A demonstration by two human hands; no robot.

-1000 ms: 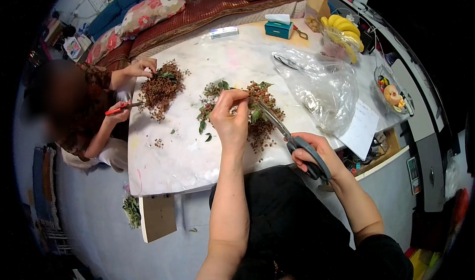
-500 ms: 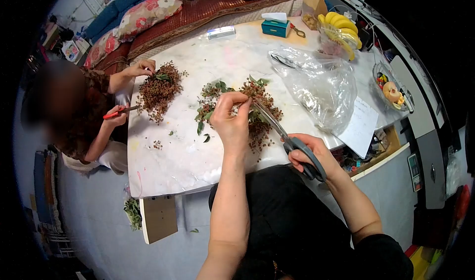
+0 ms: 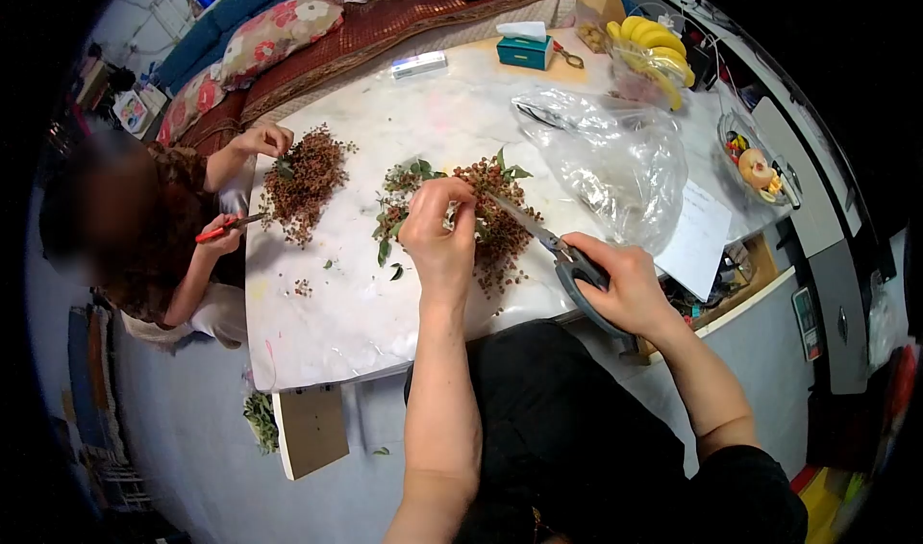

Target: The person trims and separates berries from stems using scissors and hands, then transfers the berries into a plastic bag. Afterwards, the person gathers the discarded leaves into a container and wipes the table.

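Scissors with grey and black handles (image 3: 585, 280) are in my right hand (image 3: 630, 289), whose fingers wrap the handles. Their blades point up and left over a pile of reddish-brown berry clusters (image 3: 495, 241) on the table. My left hand (image 3: 437, 232) pinches at the left side of that pile, thumb and forefinger together near the scissor tips. It seems to hold a berry sprig, though the fingers mostly hide it. Green leaves (image 3: 392, 227) lie among stems just left of this hand.
At left, a person's hand (image 3: 264, 141) touches another berry pile (image 3: 306, 184); their other hand holds red-handled scissors (image 3: 216, 231). On the white table (image 3: 327, 337) are a clear plastic bag (image 3: 625, 169), paper (image 3: 700, 232), a green tissue box (image 3: 524, 54) and bananas (image 3: 659, 44).
My right hand has turned and shifted slightly up and right, with the scissors changing angle and their tips still near my left fingers. My left hand keeps its pinch.
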